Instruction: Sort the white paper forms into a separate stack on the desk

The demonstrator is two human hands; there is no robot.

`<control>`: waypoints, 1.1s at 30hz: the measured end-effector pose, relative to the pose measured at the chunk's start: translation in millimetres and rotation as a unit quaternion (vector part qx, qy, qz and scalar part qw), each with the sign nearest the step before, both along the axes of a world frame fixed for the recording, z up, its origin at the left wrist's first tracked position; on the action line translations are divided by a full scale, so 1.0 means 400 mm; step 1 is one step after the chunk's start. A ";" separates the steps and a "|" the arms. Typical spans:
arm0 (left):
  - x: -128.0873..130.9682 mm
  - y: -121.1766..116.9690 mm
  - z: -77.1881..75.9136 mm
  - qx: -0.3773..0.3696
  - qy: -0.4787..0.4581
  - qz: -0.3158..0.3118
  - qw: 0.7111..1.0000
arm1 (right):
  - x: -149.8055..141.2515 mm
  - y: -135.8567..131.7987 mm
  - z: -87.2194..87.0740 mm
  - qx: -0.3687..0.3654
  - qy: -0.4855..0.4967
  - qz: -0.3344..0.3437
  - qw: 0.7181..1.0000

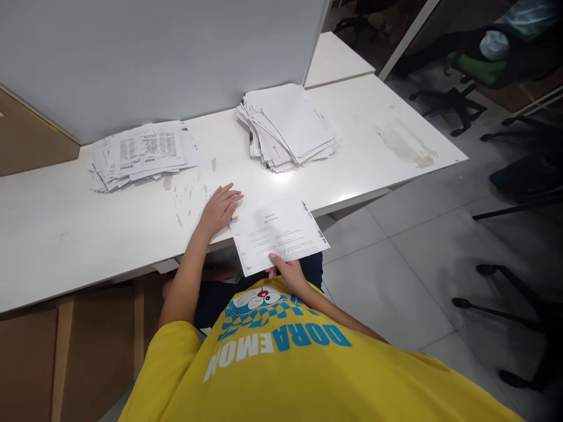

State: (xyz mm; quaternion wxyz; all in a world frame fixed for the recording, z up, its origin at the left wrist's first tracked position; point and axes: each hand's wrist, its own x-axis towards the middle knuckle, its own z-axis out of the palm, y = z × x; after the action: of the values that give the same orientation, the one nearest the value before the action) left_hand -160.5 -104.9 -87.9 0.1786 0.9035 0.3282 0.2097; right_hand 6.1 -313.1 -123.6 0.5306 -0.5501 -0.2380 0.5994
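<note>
My right hand (285,271) grips the near edge of a printed sheet of paper (281,231), thumb on top and fingers underneath. The sheet reaches over the desk's front edge above my lap, and dark marks run along its right side. Beside its far left corner, my left hand (221,208) rests at the desk edge with the fingers stretched out and apart. A small cream-coloured object (234,214) shows partly under that thumb; its kind is hidden by the hand.
A thick stack of papers (292,123) lies at the back of the white desk (57,234), and a lower printed pile (147,149) sits to its left. A grey partition (167,53) rises behind. Office chairs (457,105) and a person's legs (440,53) are at the right.
</note>
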 end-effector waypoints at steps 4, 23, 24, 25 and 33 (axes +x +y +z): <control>0.003 -0.002 0.000 0.001 0.004 0.003 1.000 | -0.002 0.018 0.007 0.018 0.004 -0.014 1.000; -0.014 -0.023 -0.015 0.013 0.042 0.020 0.999 | 0.065 0.056 0.060 0.094 -0.080 -0.005 0.992; -0.015 -0.025 -0.017 0.015 0.045 0.022 0.999 | 0.078 0.060 0.084 0.117 -0.090 -0.016 0.989; -0.016 -0.028 -0.018 0.017 0.046 0.022 0.999 | 0.090 0.069 0.111 0.145 -0.093 -0.030 0.985; -0.010 -0.042 -0.033 0.010 0.045 0.047 0.998 | -0.139 0.435 0.308 0.256 0.080 -0.048 0.962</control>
State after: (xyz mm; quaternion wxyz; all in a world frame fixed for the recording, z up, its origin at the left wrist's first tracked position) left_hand -164.3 -121.6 -101.0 0.1448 0.8974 0.3759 0.1802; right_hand -49.6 -138.9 -0.3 0.6992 -0.3565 -0.3139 0.5343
